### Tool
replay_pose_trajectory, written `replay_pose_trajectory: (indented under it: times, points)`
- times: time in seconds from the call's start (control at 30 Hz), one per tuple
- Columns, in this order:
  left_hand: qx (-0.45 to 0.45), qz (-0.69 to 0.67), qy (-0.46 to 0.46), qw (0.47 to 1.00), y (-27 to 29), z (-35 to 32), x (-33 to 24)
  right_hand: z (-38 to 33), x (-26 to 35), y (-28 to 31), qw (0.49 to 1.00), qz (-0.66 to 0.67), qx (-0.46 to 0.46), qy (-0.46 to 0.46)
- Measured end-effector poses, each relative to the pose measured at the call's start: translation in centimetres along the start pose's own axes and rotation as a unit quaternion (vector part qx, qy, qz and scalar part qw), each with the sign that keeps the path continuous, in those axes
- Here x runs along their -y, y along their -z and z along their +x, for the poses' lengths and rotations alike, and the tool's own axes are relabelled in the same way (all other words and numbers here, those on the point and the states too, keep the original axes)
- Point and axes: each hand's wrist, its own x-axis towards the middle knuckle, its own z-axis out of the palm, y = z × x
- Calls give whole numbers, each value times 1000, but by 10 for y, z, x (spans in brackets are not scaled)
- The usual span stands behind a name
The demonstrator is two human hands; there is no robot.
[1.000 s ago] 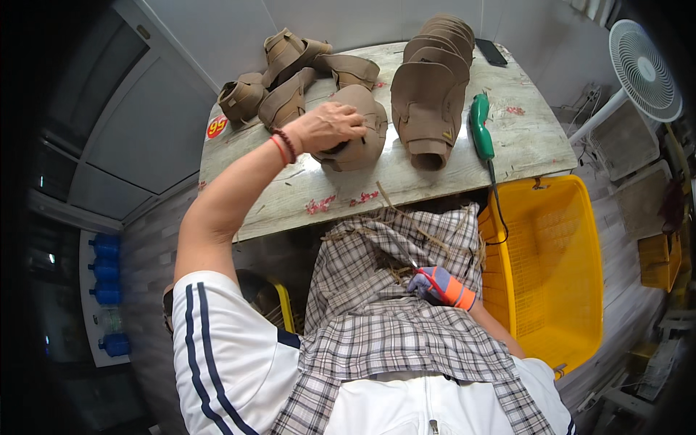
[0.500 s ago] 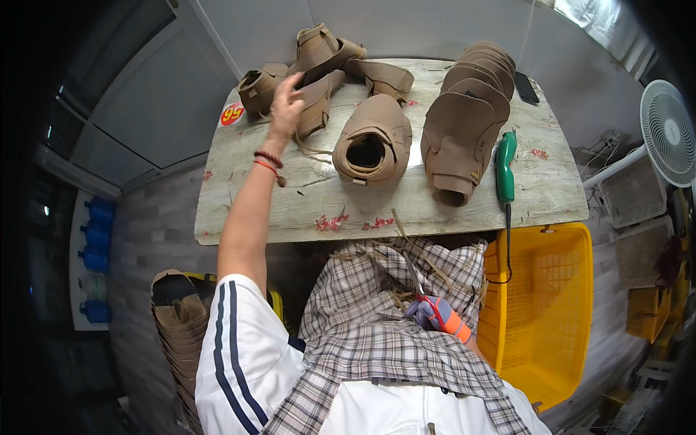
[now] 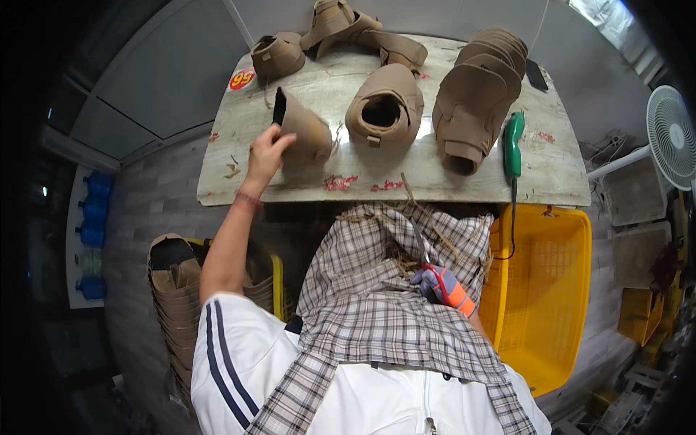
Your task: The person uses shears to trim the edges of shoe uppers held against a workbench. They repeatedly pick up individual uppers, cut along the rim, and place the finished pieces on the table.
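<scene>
My left hand point(image 3: 266, 156) pinches the edge of a brown shoe upper point(image 3: 307, 133) above the left front of the table. The upper is slightly blurred, and its dark lining shows at one edge. In my lap, my gloved right hand point(image 3: 441, 286) is closed around red-handled scissors point(image 3: 420, 243), blades pointing away from me. Another shoe upper point(image 3: 406, 109) stands in the middle of the table, its round opening facing me. Further uppers lie at the back left, among them a rounded one point(image 3: 280, 58). To the right is a nested row of uppers point(image 3: 471, 109).
A green corded hand tool point(image 3: 513, 145) lies at the table's right, a dark phone point(image 3: 536, 75) behind it. A yellow basket point(image 3: 547, 290) stands at lower right. Stacked brown pieces point(image 3: 177, 312) are on the left floor. A white fan point(image 3: 671, 134) is at far right. Trimmed strips lie on my plaid apron point(image 3: 362, 290).
My left hand has drawn one shoe upper from the back-left group toward me, to the table's front left. The right hand keeps hold of the scissors in my lap. The view has shifted slightly.
</scene>
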Motion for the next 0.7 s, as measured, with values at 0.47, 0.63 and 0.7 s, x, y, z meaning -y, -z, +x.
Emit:
replay_pose_trajectory:
  times: [0.47,0.63,0.7]
  points:
    - [417,216,-274,839,34,-183,-135,36,129,-3,940,-317,-116,59]
    - [280,81,-173,941,32,-196,-67,30,77,-8,902,-425,-70,21]
    - [108,-45,-18,993,21,-221,-10,24,78,-8,893,-445,-65,27]
